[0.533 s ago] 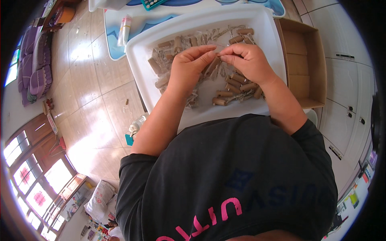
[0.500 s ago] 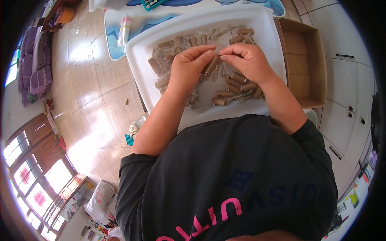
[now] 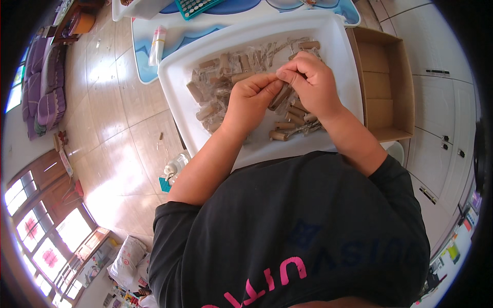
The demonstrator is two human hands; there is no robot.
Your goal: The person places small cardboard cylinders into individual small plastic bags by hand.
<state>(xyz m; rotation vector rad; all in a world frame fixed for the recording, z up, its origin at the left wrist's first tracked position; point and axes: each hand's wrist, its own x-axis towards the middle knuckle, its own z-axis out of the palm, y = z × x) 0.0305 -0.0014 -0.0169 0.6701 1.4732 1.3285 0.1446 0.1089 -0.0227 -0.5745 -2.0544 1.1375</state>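
Over a white plastic tub (image 3: 170, 90), my left hand (image 3: 249, 98) and my right hand (image 3: 314, 86) meet with thumbs and index fingers pinched together. Just below the fingertips is a brown cylinder (image 3: 279, 98), apparently in a small clear bag whose top both hands pinch; the fingers partly hide it. On the tub's left and far side lie several brown cylinders in clear bags (image 3: 224, 63). Nearer my right forearm, several unbagged brown cylinders (image 3: 295, 118) with thin cords rest in a pile.
Right of the tub stands an open cardboard box (image 3: 387, 120), beside white cabinets (image 3: 441, 102). Beneath the tub is a blue-and-white table (image 3: 143, 56), holding a bundle of clear bags (image 3: 158, 45) and a teal tray (image 3: 197, 7). A clear bottle (image 3: 177, 163) stands left of my body.
Both hands have shifted slightly toward me and to the right, fingertips still pressed together. The brown cylinder beneath them has moved the same way.
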